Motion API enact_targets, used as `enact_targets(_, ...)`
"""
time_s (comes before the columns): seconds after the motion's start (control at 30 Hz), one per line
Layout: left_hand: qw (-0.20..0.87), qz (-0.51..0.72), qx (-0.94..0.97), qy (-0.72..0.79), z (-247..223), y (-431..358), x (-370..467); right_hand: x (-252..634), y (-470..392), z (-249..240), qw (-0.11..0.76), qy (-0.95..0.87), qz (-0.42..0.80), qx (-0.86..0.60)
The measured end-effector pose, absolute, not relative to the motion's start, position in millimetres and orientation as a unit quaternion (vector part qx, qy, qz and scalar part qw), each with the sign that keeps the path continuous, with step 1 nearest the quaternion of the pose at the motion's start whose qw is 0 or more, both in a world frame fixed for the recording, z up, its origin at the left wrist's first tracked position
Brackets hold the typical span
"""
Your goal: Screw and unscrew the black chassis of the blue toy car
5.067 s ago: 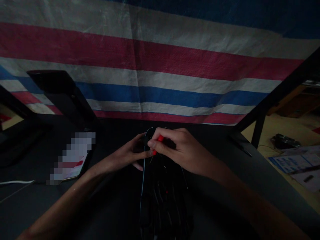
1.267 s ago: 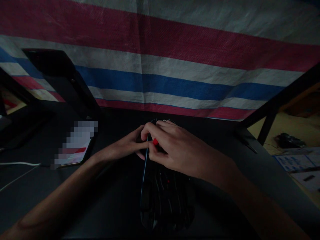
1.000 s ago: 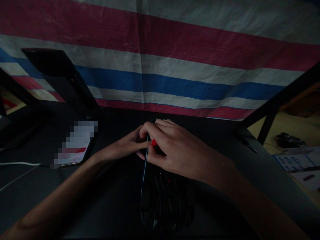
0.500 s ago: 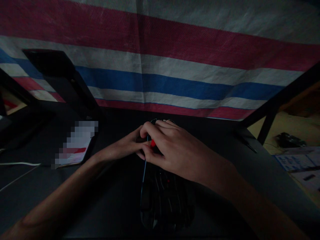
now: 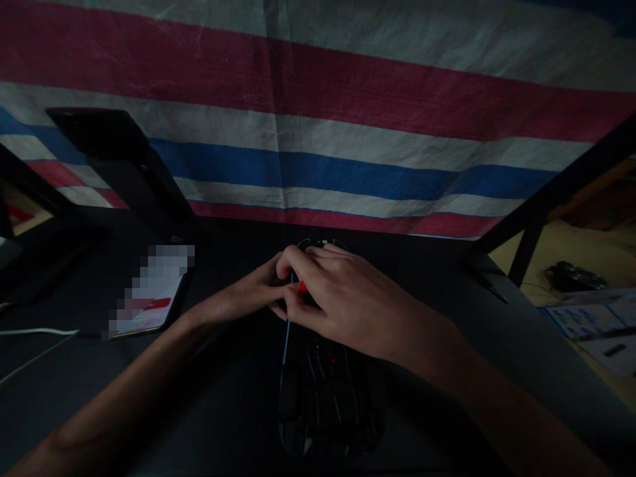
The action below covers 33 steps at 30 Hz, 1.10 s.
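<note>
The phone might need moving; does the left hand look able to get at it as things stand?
Probably yes: the phone lies just past the left forearm, with nothing visible in between, though the left hand would first have to come away from the black device.

You are looking at no text, label, brand, number or sign that is clear enough to read. On your left, the phone (image 5: 166, 285) is showing a lit screen, but coarse blurring is covering most of it. The black stand (image 5: 149, 185) behind it is bearing a tiny pale mark near its foot, too small to read. At far right, the blue-and-white sheet (image 5: 589, 317) is showing blue markings, also illegible.
</note>
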State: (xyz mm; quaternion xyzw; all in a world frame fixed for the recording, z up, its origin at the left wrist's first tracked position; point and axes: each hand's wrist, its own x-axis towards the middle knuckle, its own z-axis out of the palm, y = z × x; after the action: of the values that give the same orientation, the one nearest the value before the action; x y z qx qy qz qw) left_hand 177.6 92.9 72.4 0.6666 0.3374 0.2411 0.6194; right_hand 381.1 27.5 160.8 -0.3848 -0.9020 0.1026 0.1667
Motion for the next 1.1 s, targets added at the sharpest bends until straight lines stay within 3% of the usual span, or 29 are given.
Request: enact_targets(1.1, 0.618, 0.237, 0.674, 0.329, 66.0, 95.7, 175.1, 380.1, 27.0, 159.8, 0.172, -0.901, 0.086, -0.389)
